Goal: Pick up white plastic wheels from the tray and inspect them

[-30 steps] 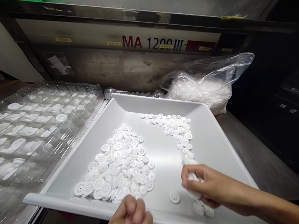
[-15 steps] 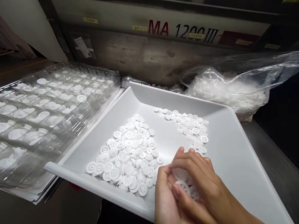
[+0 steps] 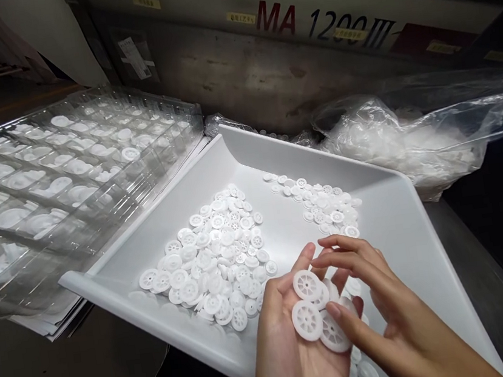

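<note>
My left hand [image 3: 293, 342] is cupped palm up over the near side of a light grey tray [image 3: 401, 255]. Several white spoked plastic wheels [image 3: 307, 320] rest in its palm. Above them my right hand [image 3: 395, 311] curves with its fingers apart, the thumb tip touching the wheels. Part of the held wheels is hidden behind that thumb. A large pile of similar wheels [image 3: 214, 254] lies in the tray to the left of my hands. A smaller group [image 3: 327, 203] lies farther back, and more wheels [image 3: 368, 376] show beneath my right hand.
Clear plastic compartment trays [image 3: 79, 167] with white parts stand on the left, above stacked sheets. A clear bag [image 3: 424, 143] of white pieces sits at the back right. Behind the tray runs a machine panel [image 3: 237, 74] marked MA 1200 III.
My right hand has lifted and opened away from my left, uncovering the wheels in the palm. More wheels now show beneath it in the tray. The view has shifted slightly.
</note>
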{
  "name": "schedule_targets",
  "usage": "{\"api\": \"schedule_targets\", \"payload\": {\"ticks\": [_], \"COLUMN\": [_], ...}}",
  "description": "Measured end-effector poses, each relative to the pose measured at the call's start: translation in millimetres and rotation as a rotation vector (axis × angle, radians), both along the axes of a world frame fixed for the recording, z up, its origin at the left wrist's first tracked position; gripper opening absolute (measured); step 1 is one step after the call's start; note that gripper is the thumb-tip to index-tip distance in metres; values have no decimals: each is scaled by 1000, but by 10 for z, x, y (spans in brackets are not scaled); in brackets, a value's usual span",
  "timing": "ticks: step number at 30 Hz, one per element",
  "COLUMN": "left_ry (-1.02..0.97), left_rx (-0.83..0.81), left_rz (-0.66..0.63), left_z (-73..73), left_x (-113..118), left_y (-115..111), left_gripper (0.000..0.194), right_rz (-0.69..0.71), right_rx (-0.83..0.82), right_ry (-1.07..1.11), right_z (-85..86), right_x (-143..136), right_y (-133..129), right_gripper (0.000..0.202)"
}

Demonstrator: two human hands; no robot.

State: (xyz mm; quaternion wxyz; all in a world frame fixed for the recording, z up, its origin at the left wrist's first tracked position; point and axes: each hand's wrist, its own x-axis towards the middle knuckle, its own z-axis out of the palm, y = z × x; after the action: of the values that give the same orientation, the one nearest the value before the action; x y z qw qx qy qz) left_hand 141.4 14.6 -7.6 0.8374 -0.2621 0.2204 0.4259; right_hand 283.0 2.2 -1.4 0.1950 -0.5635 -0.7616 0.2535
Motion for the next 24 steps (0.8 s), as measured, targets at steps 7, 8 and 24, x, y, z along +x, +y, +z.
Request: {"api": "schedule_targets", "payload": {"ticks": [7,8,24], "left_ry": [-12,-13,11], "left_rx": [90,95,139], "left_rz": [-6,-11,-100], "left_z": [53,51,46], "left_x": [-40,-44,-96], "left_y": [-16,-20,-37], "left_gripper": [43,43,35], "right_rz": [-30,-33,126], "right_rx": [-142,-147,-28], "right_ry": [74,77,62], "right_z": [-28,-29,106], "right_x": [25,46,188], "right_y": [16,12,96], "right_gripper": [26,27,27]}}
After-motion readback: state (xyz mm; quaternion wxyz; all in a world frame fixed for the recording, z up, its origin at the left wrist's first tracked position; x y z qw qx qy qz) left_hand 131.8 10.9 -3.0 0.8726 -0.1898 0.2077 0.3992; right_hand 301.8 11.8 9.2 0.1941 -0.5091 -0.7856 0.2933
